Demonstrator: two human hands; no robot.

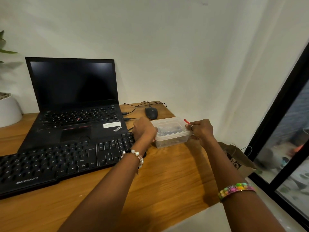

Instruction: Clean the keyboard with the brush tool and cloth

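Left hand (144,129) and right hand (199,131) grip opposite short ends of lidded box (171,133); keyboard (63,162) lies just left, long axis left-right

Both hands (172,131) grip a clear plastic box (170,133)

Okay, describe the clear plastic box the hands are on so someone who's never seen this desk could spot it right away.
Start at the wooden desk and find the open black laptop; the wide black external keyboard lies in front of it. Just right of that keyboard's end, nearer than the black wired mouse, sits the clear lidded plastic box, gripped by the left hand and right hand. It is the only see-through item there.
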